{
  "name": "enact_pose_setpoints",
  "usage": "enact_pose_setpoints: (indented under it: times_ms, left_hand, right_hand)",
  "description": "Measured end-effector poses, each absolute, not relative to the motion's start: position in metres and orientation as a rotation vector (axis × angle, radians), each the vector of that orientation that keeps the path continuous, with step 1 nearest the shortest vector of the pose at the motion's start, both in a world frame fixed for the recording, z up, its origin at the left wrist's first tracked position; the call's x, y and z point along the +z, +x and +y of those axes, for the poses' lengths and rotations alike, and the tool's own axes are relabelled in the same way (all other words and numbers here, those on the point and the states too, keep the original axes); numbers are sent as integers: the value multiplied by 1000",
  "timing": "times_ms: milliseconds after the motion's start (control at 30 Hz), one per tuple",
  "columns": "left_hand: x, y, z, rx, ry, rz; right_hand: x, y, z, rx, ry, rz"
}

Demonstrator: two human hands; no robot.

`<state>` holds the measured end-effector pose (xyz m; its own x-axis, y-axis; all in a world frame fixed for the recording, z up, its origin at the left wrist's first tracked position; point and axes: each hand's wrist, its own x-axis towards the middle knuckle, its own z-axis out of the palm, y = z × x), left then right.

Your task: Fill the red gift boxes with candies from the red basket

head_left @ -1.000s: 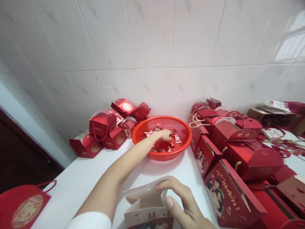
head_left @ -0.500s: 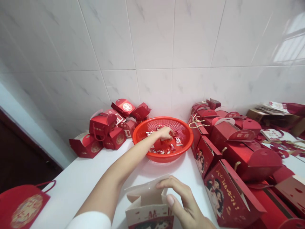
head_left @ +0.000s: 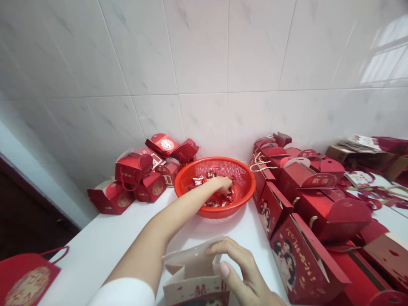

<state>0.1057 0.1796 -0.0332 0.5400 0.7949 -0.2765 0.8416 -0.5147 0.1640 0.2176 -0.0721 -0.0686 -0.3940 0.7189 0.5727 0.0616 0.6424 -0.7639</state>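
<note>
My left hand (head_left: 224,184) reaches down into a red plastic colander (head_left: 180,182). Its fingers are curled onto small red-wrapped candies (head_left: 230,196); the fingertips are partly hidden. More wrapped candies (head_left: 198,181) lie in the colander around my wrist. Close to me at the bottom, an open paper gift box (head_left: 191,287) stands with its top flaps raised, cream at the top with a printed picture below. My right hand (head_left: 240,270) grips the box's right side, thumb outside and fingers over its rim.
Red gift boxes (head_left: 134,168) are piled by the wall on the left. Many more red boxes (head_left: 323,212) crowd the right side. A red box with a handle (head_left: 28,276) sits at the lower left. Behind the table (head_left: 89,255) rises a tiled wall (head_left: 204,51).
My left hand has shifted slightly within the colander and lies lower over the candies at its right side. My right hand stays on the gift box. The view has moved slightly.
</note>
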Motion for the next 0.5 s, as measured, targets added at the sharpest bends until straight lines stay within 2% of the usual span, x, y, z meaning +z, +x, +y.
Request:
enact_pose_setpoints:
  times_ms: [100,300,500]
  left_hand:
    - [-26,87,188,-64,2388,1435]
    - [-11,55,202,579,2103,1597]
    - [-16,47,204,793,1820,1585]
  right_hand:
    - [-64,215,-72,811,-603,-1842]
    - [-64,215,-71,784,-602,-1845]
    - [-67,213,-70,753,-586,-1833]
